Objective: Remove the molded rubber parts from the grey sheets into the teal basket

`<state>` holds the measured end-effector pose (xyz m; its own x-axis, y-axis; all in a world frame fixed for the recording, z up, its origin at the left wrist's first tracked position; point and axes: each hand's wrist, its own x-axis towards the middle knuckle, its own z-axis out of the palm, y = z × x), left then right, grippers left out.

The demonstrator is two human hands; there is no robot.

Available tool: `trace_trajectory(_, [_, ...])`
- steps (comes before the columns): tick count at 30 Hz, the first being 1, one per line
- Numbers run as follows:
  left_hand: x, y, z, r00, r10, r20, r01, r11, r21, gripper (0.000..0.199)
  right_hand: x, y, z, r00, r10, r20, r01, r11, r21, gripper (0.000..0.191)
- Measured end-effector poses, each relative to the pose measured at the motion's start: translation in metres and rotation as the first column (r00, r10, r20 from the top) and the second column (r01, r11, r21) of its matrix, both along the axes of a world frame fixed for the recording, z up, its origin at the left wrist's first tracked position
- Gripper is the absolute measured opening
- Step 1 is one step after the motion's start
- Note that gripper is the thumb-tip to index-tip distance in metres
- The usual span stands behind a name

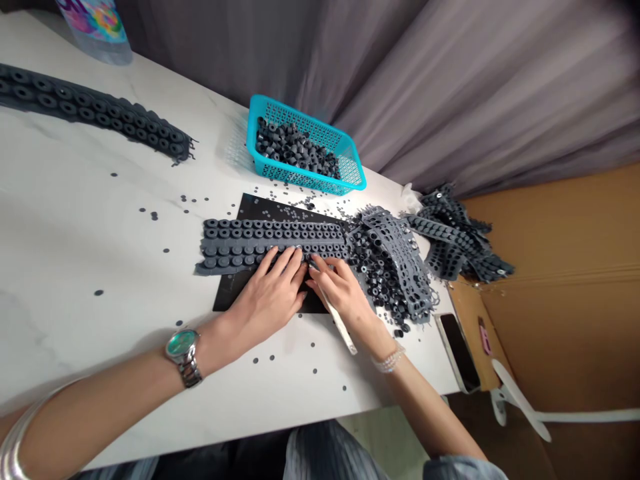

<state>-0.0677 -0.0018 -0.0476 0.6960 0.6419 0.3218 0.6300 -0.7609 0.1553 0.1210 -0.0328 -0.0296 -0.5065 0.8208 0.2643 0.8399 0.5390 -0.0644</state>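
Observation:
A sheet of grey moulded rubber parts (240, 230), with rows of round ring-shaped pieces, lies across a black mat (230, 293) on the table. My left hand (275, 283) rests on the sheet's near edge, its fingers stretched out and pressing down. Right beside it, my right hand (335, 287) is closed around a slim white pen-like tool (340, 327), with its tip hidden at the sheet. Just right of the sheet is a pile of loose black rubber bushings (383, 273), partly covered by a punched-out grey rubber web (400, 257).
A turquoise basket (305, 177) holding many small bushings stands behind the mat. Another rubber strip (100, 113) lies at far left near a bottle (103, 33). More rubber scrap (460, 233) heaps at right, above a phone (457, 353). Small discs dot the white table (150, 280).

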Motion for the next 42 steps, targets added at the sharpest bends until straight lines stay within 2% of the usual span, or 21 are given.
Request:
trace_trajectory(12, [0.001,0.000,-0.001,1.000,0.002,-0.016,-0.002,1.000,-0.001,0.044,-0.007,0.008,0.005,0.986,0.047,0.160,-0.042,0.998,-0.035,0.027])
trace_trajectory(14, [0.001,0.000,-0.001,1.000,0.006,-0.017,-0.006,1.000,-0.007,0.045,-0.002,0.011,0.001,0.988,0.006,0.154,-0.007,1.000,0.008,0.026])
trace_trajectory(17, [0.001,0.000,0.000,1.000,0.006,-0.022,-0.006,1.000,-0.008,0.047,0.014,0.013,-0.003,0.988,-0.145,0.061,0.138,0.984,0.108,0.023])
trace_trajectory(19, [0.002,-0.002,0.001,1.000,0.010,-0.029,-0.010,1.000,0.002,0.048,0.024,0.011,-0.004,0.973,-0.229,-0.010,0.228,0.965,0.128,0.022])
trace_trajectory(21, [0.002,-0.005,0.002,0.999,0.038,-0.039,-0.037,0.999,0.020,0.050,0.028,0.009,-0.003,0.969,-0.243,-0.047,0.247,0.961,0.122,0.021])
trace_trajectory(25, [0.004,-0.011,0.000,0.991,0.120,-0.051,-0.117,0.991,0.062,0.053,0.016,0.008,0.001,0.986,-0.147,-0.084,0.157,0.979,0.133,0.019])
trace_trajectory(30, [0.007,-0.013,-0.006,0.992,0.130,-0.003,-0.129,0.990,0.062,0.050,-0.007,0.018,0.004,0.997,0.009,-0.071,-0.004,0.998,0.070,0.015])
trace_trajectory(34, [0.008,-0.013,-0.007,0.991,0.131,0.001,-0.131,0.990,0.059,0.049,-0.013,0.023,0.004,0.998,0.031,-0.054,-0.030,0.999,0.018,0.014])
trace_trajectory(42, [0.008,-0.015,-0.008,0.992,0.122,-0.032,-0.120,0.992,0.048,0.052,-0.013,0.024,0.003,1.000,0.020,-0.012,-0.020,1.000,-0.004,0.018])
